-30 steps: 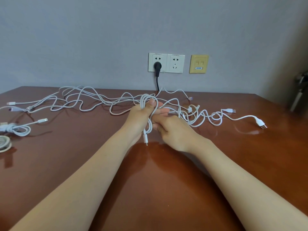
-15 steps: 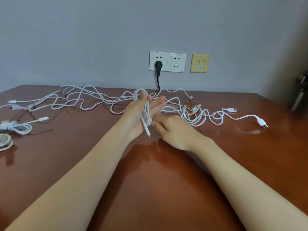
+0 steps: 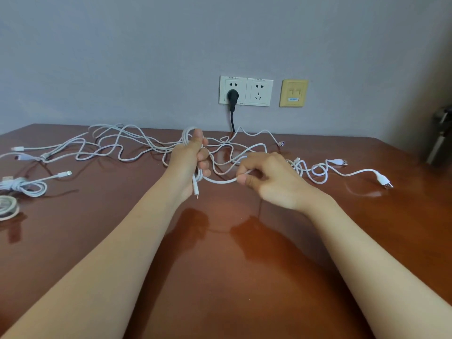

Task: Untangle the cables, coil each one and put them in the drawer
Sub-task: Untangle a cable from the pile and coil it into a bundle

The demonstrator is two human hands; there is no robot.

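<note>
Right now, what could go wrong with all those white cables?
1. The strand that the right hand pinches seems to run on into the knotted cables; a hard pull might tighten the knot.
2. The loops in the left hand could slip loose, since only its grip holds them.

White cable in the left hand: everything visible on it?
The white cable is thin with a smooth-looking jacket. The left hand grips loops of it, the top arching above the thumb; a slim connector hangs below the fist. One span sags across to the right hand, which pinches it, then it runs into the tangle on the table.
</note>
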